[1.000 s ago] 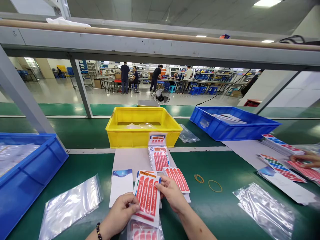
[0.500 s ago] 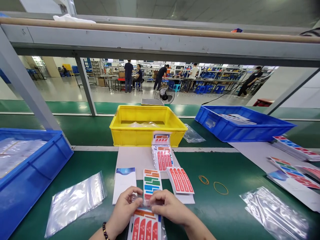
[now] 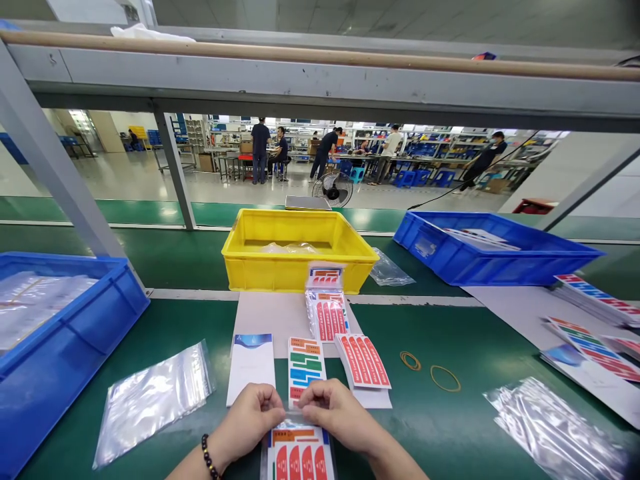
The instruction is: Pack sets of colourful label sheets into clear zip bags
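A clear bag with printed sticker sheets inside (image 3: 299, 457) lies at the bottom centre. My left hand (image 3: 253, 420) pinches the left part of its top edge, and my right hand (image 3: 337, 413) pinches the right part. Just beyond my fingers is a multicoloured sticker sheet (image 3: 305, 367). To its left lies a white booklet with a blue top (image 3: 251, 370); to its right, a stack of red-striped sheets (image 3: 363, 362). Filled bags (image 3: 327, 317) overlap behind, against the yellow bin.
A yellow bin (image 3: 300, 270) stands at centre back, between blue bins at left (image 3: 107, 327) and right (image 3: 500, 263). Clear bags (image 3: 155, 403) lie left, more (image 3: 555, 427) right. Rubber bands (image 3: 445, 379) rest right of centre. A metal frame crosses above; people work far behind.
My left hand's fingers have closed together along the bag's top edge. The filled bag has shifted slightly right and down. The whole view has moved a little.
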